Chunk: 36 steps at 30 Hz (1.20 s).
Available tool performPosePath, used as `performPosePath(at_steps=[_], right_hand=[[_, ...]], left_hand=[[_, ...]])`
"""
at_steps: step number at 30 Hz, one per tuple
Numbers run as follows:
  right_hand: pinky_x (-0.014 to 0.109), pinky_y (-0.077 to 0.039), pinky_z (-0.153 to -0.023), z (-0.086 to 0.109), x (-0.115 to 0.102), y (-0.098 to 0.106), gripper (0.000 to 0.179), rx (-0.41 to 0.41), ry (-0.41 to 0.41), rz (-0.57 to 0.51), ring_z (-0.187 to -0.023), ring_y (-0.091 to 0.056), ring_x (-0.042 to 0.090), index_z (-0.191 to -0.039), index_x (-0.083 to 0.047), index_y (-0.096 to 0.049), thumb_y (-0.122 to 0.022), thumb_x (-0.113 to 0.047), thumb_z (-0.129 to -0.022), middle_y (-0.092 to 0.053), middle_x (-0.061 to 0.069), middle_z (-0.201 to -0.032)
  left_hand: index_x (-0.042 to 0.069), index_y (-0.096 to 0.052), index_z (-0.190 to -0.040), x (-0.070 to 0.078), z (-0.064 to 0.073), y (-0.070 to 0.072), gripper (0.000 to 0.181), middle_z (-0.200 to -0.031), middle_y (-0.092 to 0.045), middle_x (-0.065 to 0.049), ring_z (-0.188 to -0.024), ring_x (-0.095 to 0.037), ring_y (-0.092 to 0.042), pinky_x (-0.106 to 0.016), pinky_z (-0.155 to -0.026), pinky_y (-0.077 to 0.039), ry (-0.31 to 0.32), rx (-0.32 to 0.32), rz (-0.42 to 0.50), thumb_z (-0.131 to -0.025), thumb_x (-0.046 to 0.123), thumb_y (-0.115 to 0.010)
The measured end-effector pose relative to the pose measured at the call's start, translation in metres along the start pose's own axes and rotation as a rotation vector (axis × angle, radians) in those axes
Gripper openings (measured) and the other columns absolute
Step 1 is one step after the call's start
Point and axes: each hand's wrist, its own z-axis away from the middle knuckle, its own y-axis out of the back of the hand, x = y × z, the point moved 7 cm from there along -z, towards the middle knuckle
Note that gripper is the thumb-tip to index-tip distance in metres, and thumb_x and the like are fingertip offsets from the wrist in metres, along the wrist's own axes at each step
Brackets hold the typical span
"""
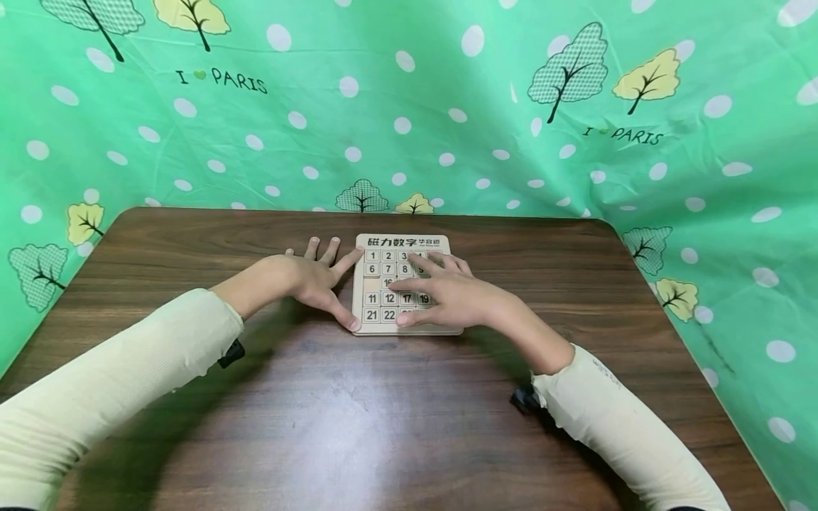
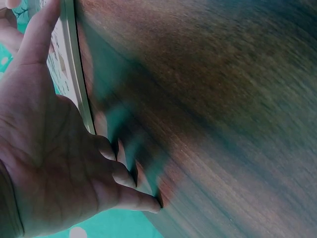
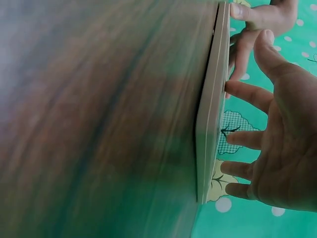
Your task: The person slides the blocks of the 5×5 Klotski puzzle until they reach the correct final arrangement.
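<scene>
A pale number slide puzzle [image 1: 409, 329] with black-numbered square tiles lies flat on the table. Its third row has a gap at the left end, beside the 16 tile [image 1: 386, 282]. My left hand [image 1: 309, 278] is spread along the puzzle's left side, thumb at the lower left corner and index fingertip at the upper left edge; its other fingers reach down to the table in the left wrist view. Over the right half, my right hand [image 1: 456, 289] stretches its index finger to the 16 tile. It hides several tiles, and its thumb hovers by the bottom row.
The brown wood-grain table [image 1: 332, 411] extends around the puzzle, with a bright light reflection in front. A green dotted curtain [image 1: 409, 92] with printed trees hangs behind and along the sides. Small black devices [image 1: 231, 353] sit under both pale sleeves.
</scene>
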Motion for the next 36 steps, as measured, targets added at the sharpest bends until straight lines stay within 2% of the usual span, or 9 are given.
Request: performPosePath(at_steps=[6,16,22,28,36], right_hand=[[0.083,-0.01,-0.136,-0.006,-0.006,-0.001,0.075,-0.018,0.013,-0.001,-0.177,-0.008,0.051,-0.169,-0.044,-0.051,-0.066,-0.075,-0.102,-0.013,0.012,-0.192],[0.08,-0.008,-0.138,-0.012,-0.013,-0.003,0.075,-0.036,0.029,-0.022,-0.177,-0.006,0.05,-0.171,-0.048,-0.046,-0.064,-0.076,-0.103,-0.01,0.011,-0.192],[0.082,-0.01,-0.136,-0.001,-0.009,0.002,0.07,0.011,0.047,-0.021,-0.176,-0.01,0.051,-0.166,-0.043,-0.056,-0.069,-0.071,-0.103,-0.015,0.012,-0.192],[0.081,-0.01,-0.137,0.015,-0.007,0.003,0.06,0.016,0.063,-0.014,-0.176,-0.01,0.052,-0.155,-0.04,-0.068,-0.073,-0.068,-0.102,-0.018,0.016,-0.19],[0.083,-0.012,-0.135,0.014,0.0,0.001,0.06,0.016,0.041,-0.009,-0.174,-0.013,0.057,-0.158,-0.044,-0.065,-0.071,-0.068,-0.103,-0.017,0.017,-0.19]], left_hand=[[0.033,0.019,-0.18,0.003,0.0,0.002,0.15,-0.186,0.02,-0.029,-0.17,-0.062,0.016,-0.091,-0.129,-0.003,0.001,-0.004,-0.004,-0.08,0.097,-0.073],[0.033,0.02,-0.18,0.001,0.001,0.001,0.151,-0.185,0.02,-0.029,-0.17,-0.061,0.016,-0.091,-0.129,-0.003,0.006,-0.006,-0.008,-0.079,0.097,-0.073],[0.033,0.02,-0.18,0.002,0.002,0.001,0.15,-0.186,0.018,-0.03,-0.17,-0.063,0.014,-0.092,-0.128,-0.005,0.005,0.001,-0.001,-0.08,0.097,-0.072],[0.033,0.02,-0.18,0.001,0.001,0.0,0.151,-0.186,0.019,-0.028,-0.171,-0.061,0.015,-0.091,-0.129,-0.003,0.007,-0.005,-0.008,-0.079,0.097,-0.073],[0.032,0.02,-0.18,0.002,0.0,0.0,0.151,-0.185,0.02,-0.029,-0.17,-0.062,0.016,-0.092,-0.129,-0.003,0.003,-0.006,-0.009,-0.08,0.096,-0.073]])
